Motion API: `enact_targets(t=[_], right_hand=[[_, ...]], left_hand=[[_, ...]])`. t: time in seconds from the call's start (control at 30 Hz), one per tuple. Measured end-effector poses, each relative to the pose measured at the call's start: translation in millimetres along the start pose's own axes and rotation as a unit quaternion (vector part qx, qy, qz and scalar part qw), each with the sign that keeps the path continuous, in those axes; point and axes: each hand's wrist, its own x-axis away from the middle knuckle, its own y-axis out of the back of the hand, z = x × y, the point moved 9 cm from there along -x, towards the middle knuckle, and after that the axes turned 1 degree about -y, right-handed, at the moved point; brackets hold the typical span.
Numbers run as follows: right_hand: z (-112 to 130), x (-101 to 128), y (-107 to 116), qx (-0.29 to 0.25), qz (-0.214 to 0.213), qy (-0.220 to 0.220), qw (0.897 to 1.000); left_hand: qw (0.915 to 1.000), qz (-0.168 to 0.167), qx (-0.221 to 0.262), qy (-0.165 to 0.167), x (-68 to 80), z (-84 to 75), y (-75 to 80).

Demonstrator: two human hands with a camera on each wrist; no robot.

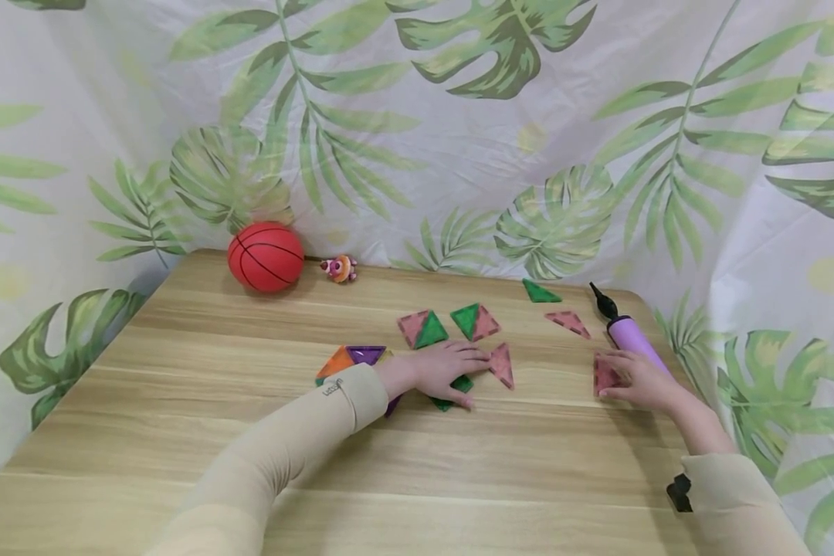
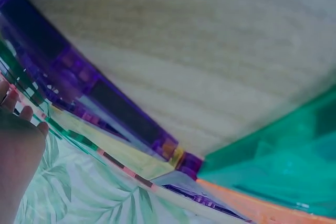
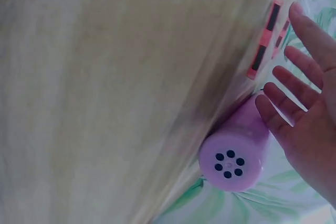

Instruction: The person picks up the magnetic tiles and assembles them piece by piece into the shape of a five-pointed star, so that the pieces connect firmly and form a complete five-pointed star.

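Much of the left wrist view is blur: a purple tile edge [image 2: 63,72], a green tile [image 2: 283,156] and a strip of orange run across it at a slant, with only a sliver of the hand at the lower left. The right wrist view is soft too, and the pink tile [image 3: 265,35] shows there only edge-on. In the head view the left hand [image 1: 445,369] lies flat on the desk [image 1: 181,432] with fingers straight, grasping nothing; it covers most of a green triangle tile [image 1: 459,384], and its fingertips touch a pink triangle [image 1: 502,364]. Its sleeve hides part of the orange and purple tiles [image 1: 353,358] behind the wrist. The right hand [image 1: 638,380] rests with fingers stretched and relaxed on a pink tile [image 1: 606,374] near the desk's right edge, pressing rather than gripping. Just beside it lies a lilac pump [image 1: 628,333] with a black nozzle; its holed end cap [image 3: 229,163] shows in the right wrist view. Loose pink and green triangles [image 1: 452,324] lie beyond the hands. A red ball [image 1: 266,256] and a small toy [image 1: 340,268] sit at the far edge
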Motion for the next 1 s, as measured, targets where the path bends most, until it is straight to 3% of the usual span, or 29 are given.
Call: enact_targets(t=[0.17, 0.4, 0.77, 1.0], right_hand=[[-7.1, -0.2, -8.2, -0.007, 0.011, -0.023, 1.000], [1.0, -6.2, -12.9, -0.020, -0.004, -0.005, 1.000], [21.5, -22.7, -25.9, -0.052, 0.024, -0.008, 0.998], [38.1, -39.9, -33.9, -0.037, 0.038, -0.018, 0.998]], left_hand=[[0.9978, -0.006, 0.065, -0.011, -0.7, 1.7, 5.0], [0.9910, 0.002, 0.134, 0.006, -2.6, 10.1, 6.0], [0.9921, 0.013, 0.124, 0.013, -3.6, 11.0, 6.5], [0.9934, 0.013, 0.112, 0.016, -2.8, 9.9, 6.2]])
